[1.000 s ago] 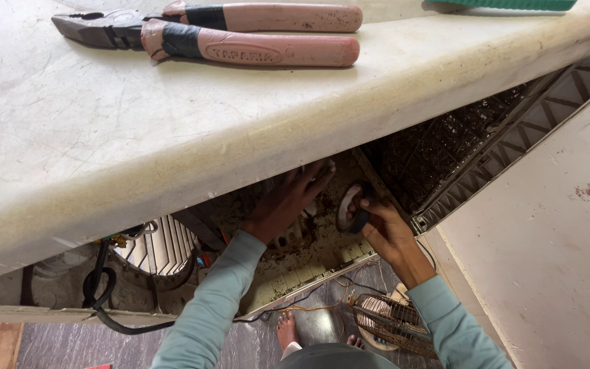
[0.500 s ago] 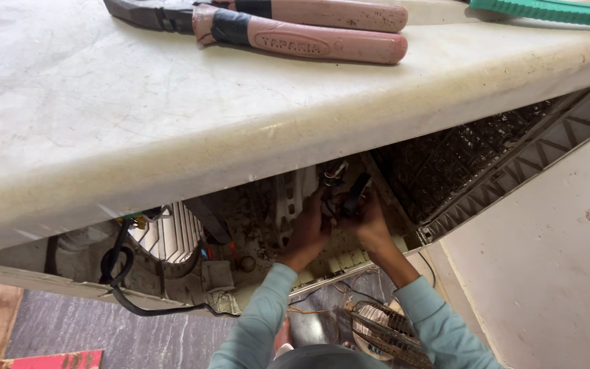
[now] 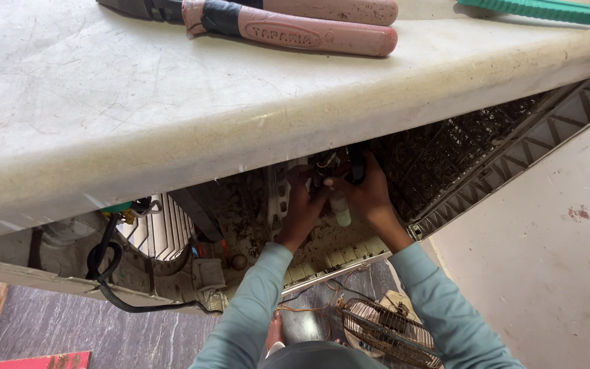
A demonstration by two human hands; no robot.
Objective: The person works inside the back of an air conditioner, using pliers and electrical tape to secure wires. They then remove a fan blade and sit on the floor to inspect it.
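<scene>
- Small white cylindrical part: stands roughly upright between the two hands, deep inside the open dirty housing, just below the overhanging slab edge.
- Right hand: fingers curled inward, thumb side touching the top of the white part; fingertips also reach up to a dark component above it. Whether the grip is fully closed cannot be told, as the fingers are partly hidden.
- Left hand: fingers bent and bunched close against the right hand, touching the same cluster of parts; the exact contact point is in shadow.
- Both forearms wear light teal sleeves and extend up from the bottom edge.
- White perforated bracket: stands just left of the left hand.
- Ribbed motor casing: well to the left, with a black cable looping beside it.
- Dark mesh panel: to the right of the hands.
- Wire fan guard: on the floor between the forearms.
- Pale slab: overhead, carrying pink-handled pliers and a green-handled tool.
</scene>
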